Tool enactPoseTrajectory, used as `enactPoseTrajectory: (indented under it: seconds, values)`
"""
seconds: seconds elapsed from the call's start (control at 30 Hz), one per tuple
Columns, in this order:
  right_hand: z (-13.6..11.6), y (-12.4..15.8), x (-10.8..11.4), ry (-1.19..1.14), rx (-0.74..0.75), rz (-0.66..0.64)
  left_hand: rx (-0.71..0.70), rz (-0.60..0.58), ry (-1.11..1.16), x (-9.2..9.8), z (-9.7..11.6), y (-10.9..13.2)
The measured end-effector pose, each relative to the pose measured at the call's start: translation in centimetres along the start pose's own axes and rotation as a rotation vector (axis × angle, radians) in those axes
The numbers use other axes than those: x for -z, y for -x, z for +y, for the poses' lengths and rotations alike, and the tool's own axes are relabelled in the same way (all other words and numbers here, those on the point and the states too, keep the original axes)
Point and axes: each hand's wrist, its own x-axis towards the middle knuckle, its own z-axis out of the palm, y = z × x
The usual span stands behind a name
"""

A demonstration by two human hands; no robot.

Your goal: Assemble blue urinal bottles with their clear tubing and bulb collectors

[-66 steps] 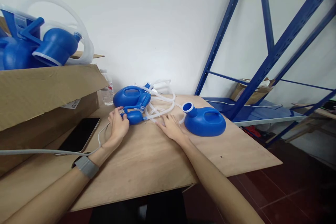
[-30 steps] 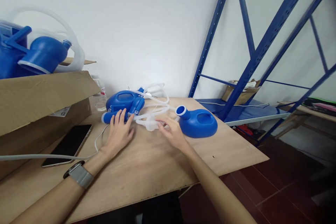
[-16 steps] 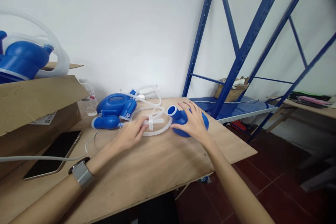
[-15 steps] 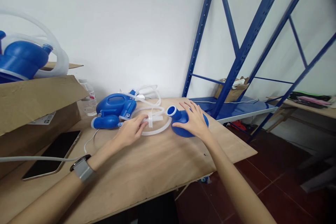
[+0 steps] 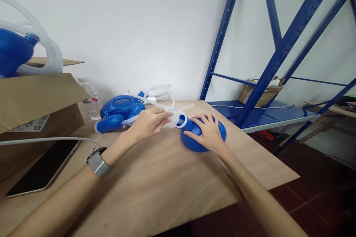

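Your left hand (image 5: 149,122) pinches the clear tube (image 5: 172,113) at the bottle's (image 5: 201,136) white-rimmed mouth; your right hand (image 5: 208,132) lies spread-fingered on the bottle near the table's (image 5: 155,181) far edge.

- Jug (image 5: 194,140) on table (image 5: 172,189), centre, under right hand (image 5: 208,133).
- Left hand (image 5: 150,123) with tube (image 5: 174,116) just left of jug's spout.
- Second jug (image 5: 118,106) behind-left; phone (image 5: 41,170) and carton (image 5: 33,96) far left.
- Shelving (image 5: 267,63) right, behind table.

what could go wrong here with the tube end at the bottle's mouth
The clear tube in the left hand also loops back to the second blue bottle, so pulling may drag it. The blue bottle under the right hand has a rounded body and might roll.
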Motion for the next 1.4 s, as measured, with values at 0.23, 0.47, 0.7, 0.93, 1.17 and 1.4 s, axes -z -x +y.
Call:
enactPoseTrajectory:
  seconds: [0.23, 0.47, 0.7, 0.93, 1.17, 1.4]
  values:
    - [-2.0, -1.7, 0.2, 0.052, 0.126, -0.108, 0.107, -0.118, -0.033, 1.4, 1.4, -0.8]
    - [-0.4, -4.7, 1.7, -0.109, 0.455, -0.324, 0.446, -0.320, 0.086, 3.6, 1.3, -1.4]
    - [3.2, -6.9, 1.0, -0.362, 0.529, -0.410, 0.414, -0.467, 0.203, 4.0, 0.9, -1.7]
    - [3.0, -5.9, -0.4, -0.443, 0.511, -0.289, 0.329, -0.492, 0.138, 3.7, 0.7, -1.4]
    - [2.2, -6.0, -0.1, -0.427, 0.473, -0.307, 0.283, -0.506, 0.040, 3.8, 1.4, -1.3]
    - [0.9, -6.0, 0.3, -0.401, 0.436, -0.304, 0.254, -0.432, 0.001, 3.4, 1.4, -0.9]
